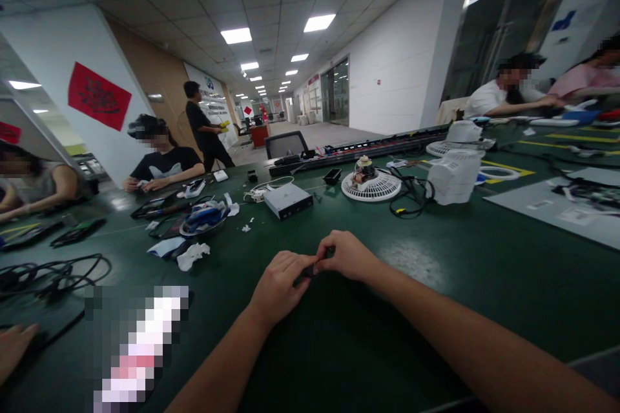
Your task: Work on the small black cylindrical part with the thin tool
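My left hand and my right hand meet over the dark green table, fingers curled and pinched together. Between the fingertips sits a small dark object that both hands grip; it is too small and too hidden to name. Both forearms reach in from the bottom edge of the view.
Ahead lie a grey box, a white fan grille with a motor, a white fan body, a bowl of parts, crumpled tissue and black cables. Other people sit at the left and far right. Someone's fingers show bottom left.
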`<state>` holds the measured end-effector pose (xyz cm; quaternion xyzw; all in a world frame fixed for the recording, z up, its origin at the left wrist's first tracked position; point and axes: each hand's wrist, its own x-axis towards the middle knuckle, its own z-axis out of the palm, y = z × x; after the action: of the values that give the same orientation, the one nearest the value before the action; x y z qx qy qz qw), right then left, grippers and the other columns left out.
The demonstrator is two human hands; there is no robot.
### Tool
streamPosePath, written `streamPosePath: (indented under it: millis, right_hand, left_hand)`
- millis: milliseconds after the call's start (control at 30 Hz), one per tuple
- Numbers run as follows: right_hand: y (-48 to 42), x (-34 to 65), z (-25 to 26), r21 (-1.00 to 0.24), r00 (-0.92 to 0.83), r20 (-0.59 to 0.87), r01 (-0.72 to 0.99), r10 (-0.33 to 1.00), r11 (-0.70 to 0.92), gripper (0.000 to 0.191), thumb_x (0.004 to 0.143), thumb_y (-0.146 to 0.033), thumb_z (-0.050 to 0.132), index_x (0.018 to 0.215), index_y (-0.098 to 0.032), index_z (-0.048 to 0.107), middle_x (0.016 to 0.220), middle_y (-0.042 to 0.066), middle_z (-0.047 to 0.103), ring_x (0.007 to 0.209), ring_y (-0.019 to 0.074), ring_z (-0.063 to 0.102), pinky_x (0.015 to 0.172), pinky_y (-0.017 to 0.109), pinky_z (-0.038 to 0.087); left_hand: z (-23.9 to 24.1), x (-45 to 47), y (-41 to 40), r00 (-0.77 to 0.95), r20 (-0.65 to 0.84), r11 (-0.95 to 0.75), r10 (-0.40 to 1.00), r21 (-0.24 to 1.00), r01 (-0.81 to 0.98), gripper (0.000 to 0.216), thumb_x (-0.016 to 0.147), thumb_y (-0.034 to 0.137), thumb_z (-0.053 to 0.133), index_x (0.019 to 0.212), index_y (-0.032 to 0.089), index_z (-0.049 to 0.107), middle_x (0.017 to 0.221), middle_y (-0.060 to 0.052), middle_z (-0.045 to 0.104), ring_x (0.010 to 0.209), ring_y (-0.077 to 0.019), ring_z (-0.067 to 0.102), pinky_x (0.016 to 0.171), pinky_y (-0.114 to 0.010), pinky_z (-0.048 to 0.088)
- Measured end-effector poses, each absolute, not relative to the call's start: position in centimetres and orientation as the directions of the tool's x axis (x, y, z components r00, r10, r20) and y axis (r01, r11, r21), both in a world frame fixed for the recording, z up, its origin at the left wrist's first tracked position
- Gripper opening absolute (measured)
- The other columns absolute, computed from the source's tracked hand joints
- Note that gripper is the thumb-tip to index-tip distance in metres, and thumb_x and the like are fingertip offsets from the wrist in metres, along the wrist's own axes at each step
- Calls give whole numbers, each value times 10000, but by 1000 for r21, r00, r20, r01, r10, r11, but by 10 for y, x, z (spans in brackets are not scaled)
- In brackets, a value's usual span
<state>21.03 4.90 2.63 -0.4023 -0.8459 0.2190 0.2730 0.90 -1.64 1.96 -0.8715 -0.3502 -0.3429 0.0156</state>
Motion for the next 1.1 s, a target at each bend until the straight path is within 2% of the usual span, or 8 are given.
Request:
streamPosePath:
  millis: [133,233,533,700,833,967,1033,1100]
  right_hand:
    - [50,214,28,-462,-631,330,541,702,703,35,768,-269,793,801,-256,800,738,6,710,759,182,607,638,265,398]
    - [50,213,25,-396,-670,357,522,651,755,110,821,-181,724,867,-250,797,761,15,726,793,191,607,667,278,405]
    - [45,208,25,-435,-565,415,565,713,701,84,754,-276,781,739,-204,740,710,23,683,741,187,593,638,287,400]
    - [38,204,32,-425,-518,513,540,685,727,89,782,-214,687,860,-179,664,773,28,625,770,192,560,686,301,421]
    - [40,208,37,-482,-342,644,513,685,710,167,814,-96,541,954,-168,596,925,67,579,885,211,551,811,343,453]
    - [44,214,39,-559,-216,718,386,662,733,207,979,-223,432,977,-177,634,1010,90,557,983,216,564,898,360,457]
    - [46,214,38,-629,-162,718,264,676,731,271,1003,-341,439,932,-182,647,982,82,563,919,202,586,834,341,487]
    - [48,212,35,-729,-111,671,80,733,680,351,986,-460,467,831,-184,619,840,50,577,728,165,585,662,298,500]
  left_hand:
    - [18,10,-16,488,609,-731,625,239,639,418,782,51,679,1157,224,616,1032,-47,724,939,-216,676,841,-382,550]
    - [16,10,-16,477,618,-724,624,230,650,419,775,73,684,1160,226,621,1022,-55,731,922,-224,683,828,-393,554]
    - [15,10,-16,472,637,-726,610,210,654,414,798,118,691,1186,225,598,1059,-69,716,940,-230,683,827,-385,559]
    - [11,9,-12,324,679,-647,659,292,704,414,788,105,682,1177,217,599,1079,-72,701,988,-240,677,864,-405,561]
    - [6,5,-7,223,678,-588,700,369,720,427,787,127,694,1195,212,601,1075,-67,694,961,-227,684,843,-393,576]
    - [3,2,-5,165,696,-565,699,396,724,424,782,140,709,1187,212,604,1045,-58,702,913,-211,690,820,-376,581]
    - [3,2,-5,153,704,-563,693,397,725,422,780,142,709,1183,212,607,1038,-55,705,894,-206,694,806,-368,584]
    - [4,2,-5,151,700,-560,698,402,725,430,775,142,713,1186,212,606,1040,-53,706,886,-204,696,807,-373,584]
